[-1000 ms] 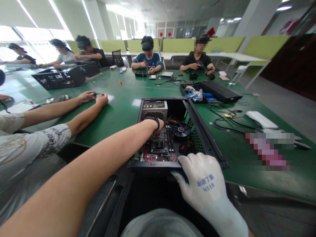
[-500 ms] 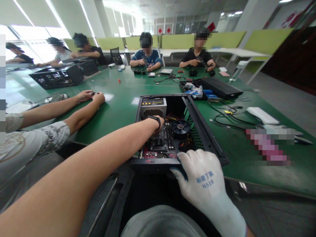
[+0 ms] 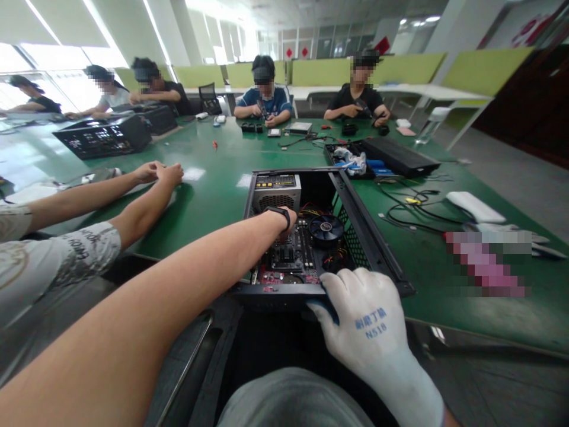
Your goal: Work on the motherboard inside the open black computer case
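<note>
An open black computer case (image 3: 376,237) lies on its side in front of me, its near edge at the table's front. Inside are a power supply (image 3: 276,191), a motherboard (image 3: 284,258) and a round black fan (image 3: 326,228). My left hand (image 3: 288,220), bare with a black band at the wrist, reaches down into the case beside the power supply. Its fingers are hidden behind the wrist, so what they touch cannot be seen. In a white work glove, my right hand (image 3: 362,311) grips the near rim of the case, fingers over the top and thumb below.
A co-worker's arms (image 3: 137,201) rest over the green table (image 3: 208,207) at left. Beyond the case stands a black tray (image 3: 331,155) with gloves and blue items. Cables (image 3: 395,210), a white object (image 3: 475,206) and a glove lie at right. Other people sit across the table.
The co-worker's hands at left have drawn slightly back to the left. My own hands stay nearly where they were.
</note>
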The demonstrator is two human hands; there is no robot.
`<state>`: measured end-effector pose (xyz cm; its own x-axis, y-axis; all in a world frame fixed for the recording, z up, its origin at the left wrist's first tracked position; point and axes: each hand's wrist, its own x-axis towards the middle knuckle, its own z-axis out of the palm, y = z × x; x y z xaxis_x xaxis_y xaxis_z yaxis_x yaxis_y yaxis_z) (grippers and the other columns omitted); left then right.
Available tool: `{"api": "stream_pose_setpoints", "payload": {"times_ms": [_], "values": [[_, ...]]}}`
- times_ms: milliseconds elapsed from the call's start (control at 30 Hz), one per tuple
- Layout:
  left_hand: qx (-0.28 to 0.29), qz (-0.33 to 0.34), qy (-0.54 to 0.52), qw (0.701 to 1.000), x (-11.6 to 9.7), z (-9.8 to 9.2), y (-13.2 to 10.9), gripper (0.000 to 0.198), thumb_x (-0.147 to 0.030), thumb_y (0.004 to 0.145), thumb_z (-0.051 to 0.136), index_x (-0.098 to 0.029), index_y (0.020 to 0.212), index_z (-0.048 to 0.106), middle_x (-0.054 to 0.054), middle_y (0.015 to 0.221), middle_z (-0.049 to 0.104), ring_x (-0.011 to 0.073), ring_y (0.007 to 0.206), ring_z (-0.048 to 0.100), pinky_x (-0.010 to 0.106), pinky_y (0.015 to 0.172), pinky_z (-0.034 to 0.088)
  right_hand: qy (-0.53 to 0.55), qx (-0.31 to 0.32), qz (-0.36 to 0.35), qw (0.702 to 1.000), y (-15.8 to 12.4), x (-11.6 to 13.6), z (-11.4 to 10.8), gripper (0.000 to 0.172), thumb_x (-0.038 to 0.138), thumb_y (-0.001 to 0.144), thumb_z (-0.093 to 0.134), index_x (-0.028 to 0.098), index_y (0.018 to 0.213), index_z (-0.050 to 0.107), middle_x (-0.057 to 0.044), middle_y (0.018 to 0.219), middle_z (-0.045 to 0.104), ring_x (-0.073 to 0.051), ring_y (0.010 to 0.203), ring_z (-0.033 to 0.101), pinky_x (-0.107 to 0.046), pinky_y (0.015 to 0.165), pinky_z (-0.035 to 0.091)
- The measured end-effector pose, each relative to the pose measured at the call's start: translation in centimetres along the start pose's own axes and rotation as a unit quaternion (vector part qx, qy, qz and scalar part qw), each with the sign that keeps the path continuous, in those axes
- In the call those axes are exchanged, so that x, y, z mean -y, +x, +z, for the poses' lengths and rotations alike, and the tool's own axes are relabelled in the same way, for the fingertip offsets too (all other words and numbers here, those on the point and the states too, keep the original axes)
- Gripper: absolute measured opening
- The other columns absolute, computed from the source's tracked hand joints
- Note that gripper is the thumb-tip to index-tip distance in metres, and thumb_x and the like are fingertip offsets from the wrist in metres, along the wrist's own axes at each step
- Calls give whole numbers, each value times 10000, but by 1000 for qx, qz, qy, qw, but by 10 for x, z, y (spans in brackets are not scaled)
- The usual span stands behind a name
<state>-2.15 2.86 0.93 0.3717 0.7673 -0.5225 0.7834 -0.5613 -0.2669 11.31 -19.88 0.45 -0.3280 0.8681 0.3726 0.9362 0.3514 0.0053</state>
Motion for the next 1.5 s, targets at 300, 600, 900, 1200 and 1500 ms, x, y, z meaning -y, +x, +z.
{"api": "stream_pose_setpoints", "payload": {"times_ms": [300, 600, 900, 1200, 1500], "values": [[-8, 1, 14, 1000, 2, 5, 8, 597, -236, 531, 855, -108, 1104, 743, 153, 1079, 740, 287, 999, 691, 295, 855, 552, -3, -5, -4, 1000, 2, 1, -2, 233, 408, 815, 631, 215, 942, 604, -48, 791, 550, -227, 767, 429, -363, 694, 199], [-9, -7, 4, 1000, 0, 4, 4, 554, -269, 542, 847, -98, 1061, 756, 142, 1049, 748, 281, 978, 690, 290, 869, 544, -5, -7, -4, 1000, 1, 1, -1, 227, 403, 819, 620, 215, 945, 612, -50, 791, 556, -228, 764, 428, -361, 689, 196], [1, 2, 10, 1000, -1, 2, 1, 594, -274, 571, 844, -91, 1125, 731, 152, 1120, 727, 287, 1028, 676, 305, 918, 525, -8, 1, -6, 1000, 3, 1, -2, 241, 415, 825, 614, 211, 954, 615, -55, 796, 564, -234, 770, 445, -368, 689, 212], [13, -10, -4, 1000, -6, -8, -14, 567, -215, 574, 839, -72, 1112, 735, 164, 1096, 733, 283, 1021, 679, 295, 945, 506, 97, -71, -40, 992, -13, -10, -9, 485, 425, 814, 673, 205, 1223, 533, -98, 1115, 606, -283, 1037, 529, -432, 902, 382], [-2, -7, -6, 1000, -5, -4, -9, 502, -258, 544, 855, -118, 1018, 769, 144, 1031, 753, 281, 995, 689, 303, 928, 514, -117, -144, 367, 912, -26, -196, 4, 610, 601, 867, 517, 96, 1200, 595, -246, 1186, 587, -339, 1122, 521, -415, 859, 362]]}}
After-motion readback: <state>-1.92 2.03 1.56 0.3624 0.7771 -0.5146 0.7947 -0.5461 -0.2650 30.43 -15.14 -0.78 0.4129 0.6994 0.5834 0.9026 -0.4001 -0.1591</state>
